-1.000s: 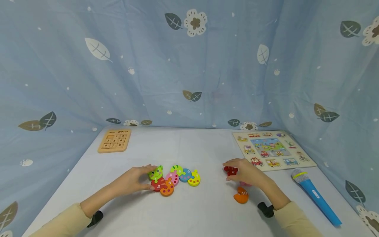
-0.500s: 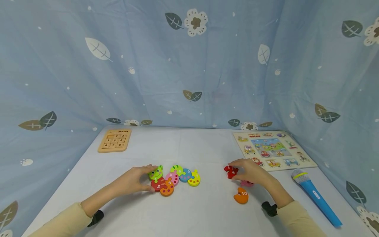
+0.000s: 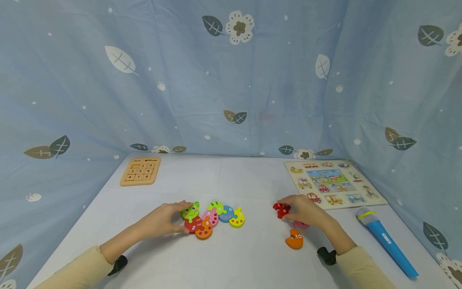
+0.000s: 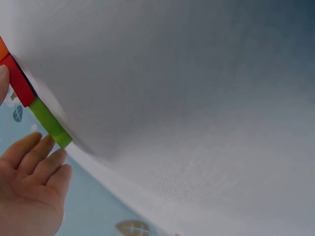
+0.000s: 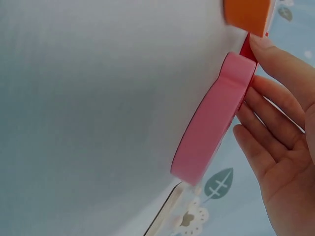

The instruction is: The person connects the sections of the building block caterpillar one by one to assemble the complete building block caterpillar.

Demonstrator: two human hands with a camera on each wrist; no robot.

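Toward the left of the table lies a joined caterpillar number puzzle, with a smiling green head point(image 3: 191, 211), a red piece numbered 2 point(image 3: 192, 224) and several more pieces ending in a yellow one point(image 3: 236, 218). My left hand point(image 3: 162, 220) holds its head end, fingertips at the green head and thumb against the red piece. My right hand point(image 3: 306, 210) pinches a loose red puzzle piece point(image 3: 281, 210) between thumb and fingers. Partly under that hand is a pink piece point(image 5: 211, 123). An orange piece numbered 10 point(image 3: 294, 239) lies just in front.
A wooden sliding number puzzle point(image 3: 140, 171) lies at the back left. At the back right is a picture puzzle board point(image 3: 297, 180). A blue toy microphone point(image 3: 388, 243) rests along the right side. A patterned blue curtain point(image 3: 231, 80) stands behind the table.
My right hand has shifted slightly to the right, so more of the red piece and the pink piece shows. My left hand and the joined caterpillar have stayed in place.
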